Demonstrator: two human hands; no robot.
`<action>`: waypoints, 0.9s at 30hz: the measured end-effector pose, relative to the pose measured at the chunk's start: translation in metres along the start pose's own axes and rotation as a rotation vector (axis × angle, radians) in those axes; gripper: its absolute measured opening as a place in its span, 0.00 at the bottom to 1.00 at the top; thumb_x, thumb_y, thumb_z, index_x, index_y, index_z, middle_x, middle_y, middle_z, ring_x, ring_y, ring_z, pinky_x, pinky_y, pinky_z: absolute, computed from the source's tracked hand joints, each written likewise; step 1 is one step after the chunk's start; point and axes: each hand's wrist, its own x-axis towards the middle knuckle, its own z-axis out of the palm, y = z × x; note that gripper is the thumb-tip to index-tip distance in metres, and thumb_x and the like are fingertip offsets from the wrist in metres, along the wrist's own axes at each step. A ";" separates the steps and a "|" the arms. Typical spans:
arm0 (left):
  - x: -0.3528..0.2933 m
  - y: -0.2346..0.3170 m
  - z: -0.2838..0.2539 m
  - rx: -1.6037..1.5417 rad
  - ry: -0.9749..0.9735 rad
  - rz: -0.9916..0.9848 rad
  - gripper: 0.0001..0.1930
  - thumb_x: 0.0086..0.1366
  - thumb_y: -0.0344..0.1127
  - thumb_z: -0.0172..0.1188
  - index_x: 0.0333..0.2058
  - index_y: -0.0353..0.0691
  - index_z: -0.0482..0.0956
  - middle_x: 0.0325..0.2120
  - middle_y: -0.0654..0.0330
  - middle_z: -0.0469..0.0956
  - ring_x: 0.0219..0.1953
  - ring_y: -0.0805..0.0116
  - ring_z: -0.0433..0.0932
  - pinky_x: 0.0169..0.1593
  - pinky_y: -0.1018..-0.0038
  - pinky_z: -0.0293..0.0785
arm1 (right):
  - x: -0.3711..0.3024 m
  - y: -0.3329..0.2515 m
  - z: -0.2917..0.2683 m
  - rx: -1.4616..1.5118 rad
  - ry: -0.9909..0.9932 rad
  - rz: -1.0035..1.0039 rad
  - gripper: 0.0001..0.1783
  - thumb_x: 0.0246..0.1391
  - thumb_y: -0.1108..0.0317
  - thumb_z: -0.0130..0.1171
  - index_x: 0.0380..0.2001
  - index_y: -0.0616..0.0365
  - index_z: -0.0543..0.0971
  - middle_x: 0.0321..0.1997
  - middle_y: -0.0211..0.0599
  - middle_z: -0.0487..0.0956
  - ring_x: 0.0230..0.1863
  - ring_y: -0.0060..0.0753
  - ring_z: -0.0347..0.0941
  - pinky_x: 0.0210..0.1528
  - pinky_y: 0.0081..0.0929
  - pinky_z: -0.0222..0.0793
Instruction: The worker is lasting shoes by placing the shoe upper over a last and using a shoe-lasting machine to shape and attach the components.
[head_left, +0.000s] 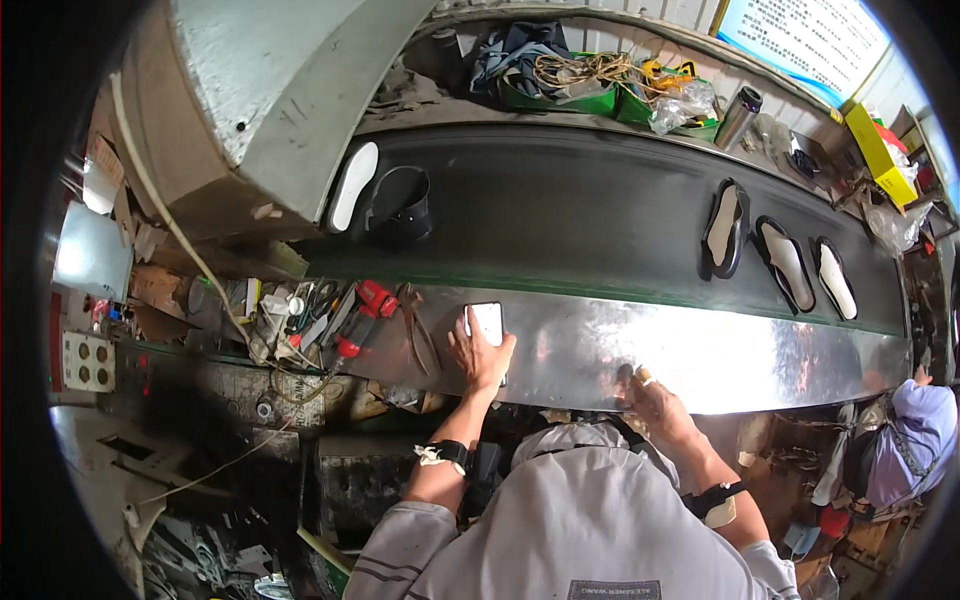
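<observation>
My left hand [479,355] rests on a phone [487,321] with a bright white screen that lies on the shiny metal ledge [720,350] in front of the conveyor. My right hand [652,403] rests with curled fingers on the near edge of that ledge, holding nothing I can see. The dark conveyor belt [580,210] carries several shoe parts: a white sole [354,184] and a black shoe upper [401,205] at the left, and three black soles with pale insoles [724,228] [786,262] [835,279] at the right.
A grey machine housing [270,90] covers the belt's left end. Red-handled tools, scissors and clutter [340,315] lie left of the phone. Green trays with cords and bags [600,85] and a metal flask [738,116] stand behind the belt. Another person [915,440] sits at the far right.
</observation>
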 end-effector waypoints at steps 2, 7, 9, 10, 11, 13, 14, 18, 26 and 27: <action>0.001 -0.020 0.004 -0.002 -0.014 0.009 0.49 0.52 0.48 0.68 0.69 0.37 0.54 0.63 0.39 0.62 0.65 0.36 0.58 0.68 0.45 0.53 | -0.005 -0.040 0.019 -0.239 -0.015 0.014 0.22 0.57 0.76 0.61 0.55 0.63 0.72 0.46 0.46 0.79 0.44 0.41 0.79 0.46 0.34 0.75; 0.054 -0.035 -0.026 -0.193 0.049 0.018 0.58 0.49 0.51 0.74 0.71 0.38 0.48 0.66 0.37 0.58 0.69 0.36 0.53 0.70 0.50 0.49 | 0.002 -0.105 0.032 -0.397 0.072 0.035 0.24 0.59 0.74 0.61 0.57 0.65 0.70 0.47 0.42 0.82 0.46 0.31 0.79 0.50 0.30 0.75; 0.119 -0.023 -0.048 -0.172 0.127 0.037 0.55 0.51 0.48 0.73 0.71 0.38 0.47 0.67 0.37 0.55 0.69 0.36 0.53 0.70 0.48 0.50 | 0.024 -0.055 0.004 -0.252 0.198 0.031 0.26 0.60 0.72 0.62 0.59 0.67 0.68 0.52 0.45 0.82 0.50 0.28 0.78 0.54 0.27 0.75; 0.158 -0.043 -0.056 -0.068 0.180 0.118 0.55 0.51 0.48 0.73 0.71 0.39 0.48 0.67 0.38 0.55 0.69 0.38 0.54 0.69 0.46 0.50 | 0.038 -0.058 0.006 -0.205 0.178 0.046 0.27 0.60 0.72 0.62 0.60 0.67 0.67 0.52 0.46 0.81 0.50 0.28 0.78 0.54 0.27 0.75; 0.190 -0.051 -0.068 0.059 0.139 0.090 0.55 0.51 0.48 0.73 0.71 0.39 0.48 0.67 0.39 0.55 0.69 0.39 0.54 0.69 0.46 0.49 | 0.055 -0.063 0.008 -0.158 0.164 0.062 0.27 0.61 0.72 0.62 0.60 0.67 0.66 0.53 0.47 0.81 0.50 0.28 0.78 0.54 0.27 0.75; 0.239 -0.058 -0.089 0.374 -0.084 0.087 0.46 0.48 0.48 0.74 0.65 0.39 0.65 0.62 0.47 0.69 0.66 0.48 0.65 0.66 0.52 0.61 | 0.081 -0.105 0.032 -0.044 0.156 0.073 0.32 0.61 0.69 0.64 0.64 0.64 0.63 0.52 0.47 0.81 0.51 0.28 0.78 0.55 0.27 0.75; 0.265 -0.057 -0.093 0.327 -0.320 0.110 0.38 0.48 0.48 0.74 0.57 0.37 0.74 0.54 0.49 0.76 0.59 0.50 0.72 0.61 0.56 0.68 | 0.092 -0.112 0.043 0.032 0.134 0.088 0.35 0.61 0.68 0.64 0.66 0.63 0.61 0.53 0.47 0.81 0.51 0.29 0.78 0.55 0.28 0.75; 0.266 0.038 -0.094 -0.219 -0.774 0.406 0.19 0.56 0.44 0.70 0.38 0.33 0.86 0.30 0.54 0.86 0.35 0.61 0.85 0.41 0.70 0.80 | 0.122 -0.144 0.076 0.412 0.138 0.282 0.52 0.60 0.64 0.65 0.73 0.53 0.40 0.65 0.52 0.69 0.62 0.48 0.71 0.59 0.47 0.73; 0.404 -0.162 -0.077 0.299 0.235 0.012 0.41 0.49 0.43 0.75 0.59 0.31 0.69 0.58 0.40 0.70 0.59 0.43 0.71 0.61 0.57 0.69 | 0.154 -0.129 0.091 0.860 0.323 0.360 0.46 0.58 0.68 0.67 0.72 0.35 0.51 0.61 0.28 0.71 0.62 0.31 0.67 0.67 0.63 0.55; 0.418 -0.186 -0.080 0.152 0.071 -0.220 0.44 0.48 0.45 0.76 0.60 0.29 0.67 0.59 0.40 0.69 0.61 0.42 0.70 0.62 0.58 0.68 | 0.150 -0.136 0.088 0.866 0.362 0.345 0.46 0.58 0.68 0.67 0.72 0.35 0.51 0.61 0.28 0.71 0.62 0.31 0.67 0.67 0.63 0.55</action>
